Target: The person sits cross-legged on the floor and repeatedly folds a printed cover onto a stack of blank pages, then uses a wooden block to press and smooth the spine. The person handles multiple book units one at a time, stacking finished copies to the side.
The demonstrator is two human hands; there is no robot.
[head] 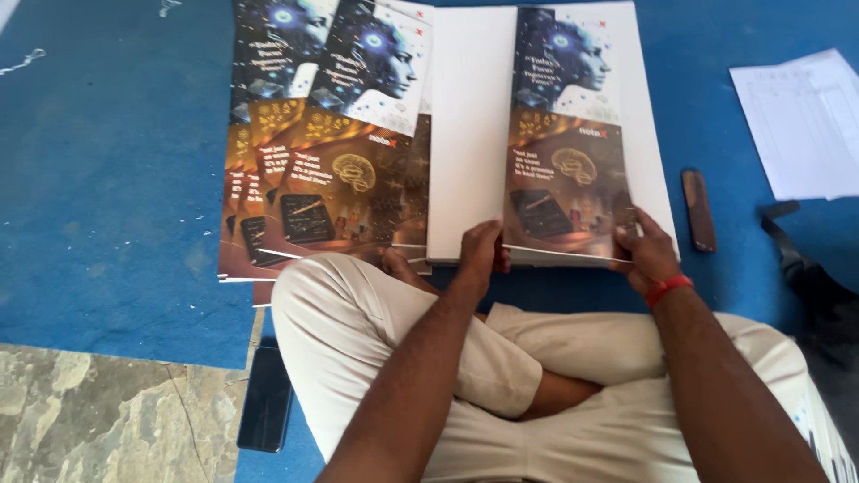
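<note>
Blue mat [116, 179] lies under us. Our left hand [481, 253] and right hand [649, 255] both pinch the printed sheet's [564, 179] near edge, arms reaching forward over crossed legs.

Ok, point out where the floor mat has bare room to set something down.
The widest bare patch of blue mat lies left of the fanned printed covers. A narrower strip runs between the white stack and the loose paper sheets, shared with a dark flat bar. It is crowded at the stack's near edge, where the left hand and right hand grip.
</note>
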